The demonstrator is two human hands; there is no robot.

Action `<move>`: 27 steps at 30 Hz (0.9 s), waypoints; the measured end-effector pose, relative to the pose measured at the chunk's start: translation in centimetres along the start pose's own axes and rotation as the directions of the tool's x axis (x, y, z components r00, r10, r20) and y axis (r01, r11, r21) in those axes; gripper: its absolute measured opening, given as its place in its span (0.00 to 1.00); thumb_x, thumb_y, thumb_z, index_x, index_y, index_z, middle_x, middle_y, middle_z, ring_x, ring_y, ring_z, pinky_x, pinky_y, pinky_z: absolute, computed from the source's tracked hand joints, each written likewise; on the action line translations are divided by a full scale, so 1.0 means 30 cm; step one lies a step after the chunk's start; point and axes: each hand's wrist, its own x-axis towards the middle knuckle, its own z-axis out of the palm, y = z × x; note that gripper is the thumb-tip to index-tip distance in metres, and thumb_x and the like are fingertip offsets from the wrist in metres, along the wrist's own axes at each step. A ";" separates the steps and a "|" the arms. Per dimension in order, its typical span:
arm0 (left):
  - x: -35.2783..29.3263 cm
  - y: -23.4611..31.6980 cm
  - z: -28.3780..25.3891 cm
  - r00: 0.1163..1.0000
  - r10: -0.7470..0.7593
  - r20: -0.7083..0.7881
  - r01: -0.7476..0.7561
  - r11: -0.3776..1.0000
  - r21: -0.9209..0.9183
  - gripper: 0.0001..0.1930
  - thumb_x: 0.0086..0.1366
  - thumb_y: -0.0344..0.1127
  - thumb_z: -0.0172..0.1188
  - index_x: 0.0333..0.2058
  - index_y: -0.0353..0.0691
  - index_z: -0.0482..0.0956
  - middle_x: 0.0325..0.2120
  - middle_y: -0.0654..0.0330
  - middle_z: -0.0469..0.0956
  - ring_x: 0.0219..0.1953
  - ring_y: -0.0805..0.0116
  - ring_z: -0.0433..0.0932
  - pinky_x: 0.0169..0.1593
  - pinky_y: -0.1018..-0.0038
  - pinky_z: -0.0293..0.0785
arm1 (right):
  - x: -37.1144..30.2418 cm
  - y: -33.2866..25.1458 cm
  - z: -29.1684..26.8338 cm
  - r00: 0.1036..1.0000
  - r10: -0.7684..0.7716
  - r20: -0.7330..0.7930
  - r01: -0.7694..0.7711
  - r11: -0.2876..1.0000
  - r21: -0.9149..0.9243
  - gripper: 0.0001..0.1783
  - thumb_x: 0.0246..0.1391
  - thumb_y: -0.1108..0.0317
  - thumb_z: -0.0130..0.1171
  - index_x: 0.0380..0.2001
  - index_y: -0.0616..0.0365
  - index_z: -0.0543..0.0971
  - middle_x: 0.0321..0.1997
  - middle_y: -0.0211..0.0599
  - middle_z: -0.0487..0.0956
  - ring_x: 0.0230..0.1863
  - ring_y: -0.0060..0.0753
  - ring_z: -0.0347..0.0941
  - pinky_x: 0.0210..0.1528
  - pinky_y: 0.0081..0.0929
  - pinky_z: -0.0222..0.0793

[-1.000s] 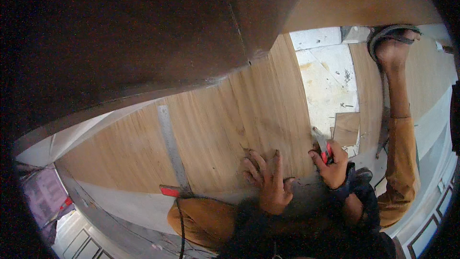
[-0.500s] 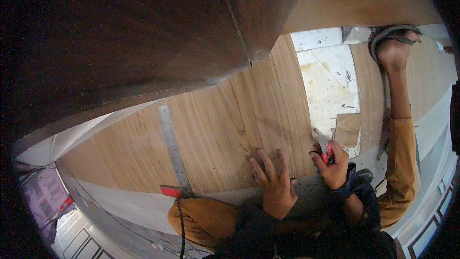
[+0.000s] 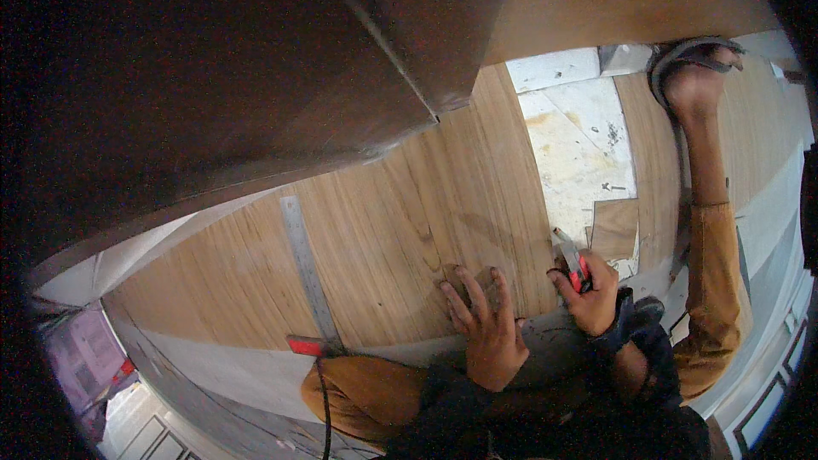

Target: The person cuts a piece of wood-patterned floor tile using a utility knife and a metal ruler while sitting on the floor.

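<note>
A broad wood-grain sheet (image 3: 383, 230) lies in front of me. My left hand (image 3: 494, 336) rests on it near its front edge, fingers spread and holding nothing. To its right, my right hand (image 3: 596, 302) is closed around a utility knife (image 3: 567, 249) with a red and black grip. The knife's tip points away from me, beside the sheet's right edge, where a strip of white board (image 3: 579, 149) shows. Whether the blade touches the sheet I cannot tell. A small wood-grain offcut (image 3: 615, 226) lies on the white strip, just beyond the knife.
A steel ruler (image 3: 305, 260) lies across the sheet at left, a red piece (image 3: 307, 345) at its near end. A dark brown panel (image 3: 256, 60) stands over the far side. My sandalled foot (image 3: 694, 89) is at far right, beside another wood-grain strip (image 3: 656, 153).
The view has shifted slightly, so the dark panel's edge sits differently. Both hands hold nearly the same places, the left flat on the sheet and the right around the utility knife.
</note>
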 end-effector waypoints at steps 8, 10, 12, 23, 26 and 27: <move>0.002 0.006 0.004 1.000 -0.001 -0.009 0.001 0.999 0.042 0.49 0.57 0.37 0.65 0.73 0.41 0.48 0.72 0.30 0.33 0.70 0.14 0.32 0.62 0.24 0.47 | 0.007 -0.027 -0.012 1.000 0.015 0.007 -0.015 1.000 -0.001 0.16 0.46 0.72 0.74 0.37 0.63 0.79 0.30 0.44 0.80 0.29 0.38 0.77 0.37 0.31 0.72; 0.001 0.001 0.012 1.000 0.007 -0.021 -0.006 0.999 0.050 0.48 0.57 0.37 0.65 0.73 0.40 0.48 0.72 0.30 0.33 0.70 0.14 0.32 0.62 0.23 0.47 | 0.011 -0.034 -0.014 1.000 -0.001 0.011 0.001 1.000 0.015 0.17 0.45 0.72 0.74 0.38 0.63 0.79 0.31 0.44 0.81 0.30 0.38 0.77 0.37 0.31 0.73; 0.000 0.000 0.015 0.999 0.028 -0.039 -0.026 0.999 0.047 0.48 0.57 0.37 0.65 0.73 0.40 0.48 0.72 0.30 0.33 0.69 0.14 0.32 0.61 0.22 0.46 | 0.015 -0.038 -0.011 1.000 -0.022 -0.006 0.022 1.000 0.022 0.17 0.45 0.72 0.74 0.38 0.63 0.79 0.32 0.44 0.81 0.30 0.39 0.77 0.37 0.31 0.73; -0.001 -0.003 0.018 0.997 0.040 -0.064 -0.040 0.999 -0.002 0.47 0.60 0.44 0.64 0.73 0.40 0.49 0.72 0.31 0.34 0.70 0.14 0.31 0.63 0.24 0.42 | 0.015 -0.045 -0.012 1.000 -0.004 -0.007 0.004 0.999 0.051 0.16 0.45 0.73 0.74 0.37 0.63 0.80 0.31 0.43 0.81 0.29 0.38 0.77 0.37 0.30 0.73; 0.002 -0.002 0.009 0.987 0.070 -0.144 -0.083 0.993 -0.087 0.46 0.61 0.48 0.63 0.72 0.40 0.51 0.72 0.32 0.35 0.70 0.15 0.33 0.66 0.27 0.38 | 0.010 -0.041 -0.021 1.000 0.016 0.016 -0.016 1.000 0.001 0.15 0.46 0.73 0.73 0.37 0.63 0.80 0.31 0.42 0.82 0.30 0.35 0.78 0.38 0.29 0.73; 0.002 -0.005 0.007 0.976 0.091 -0.195 -0.120 0.983 -0.138 0.45 0.62 0.50 0.63 0.72 0.40 0.52 0.72 0.32 0.36 0.70 0.16 0.35 0.67 0.29 0.37 | 0.008 -0.033 -0.015 1.000 0.027 0.016 -0.028 0.998 0.059 0.15 0.46 0.73 0.73 0.37 0.63 0.80 0.31 0.41 0.82 0.31 0.33 0.78 0.39 0.28 0.73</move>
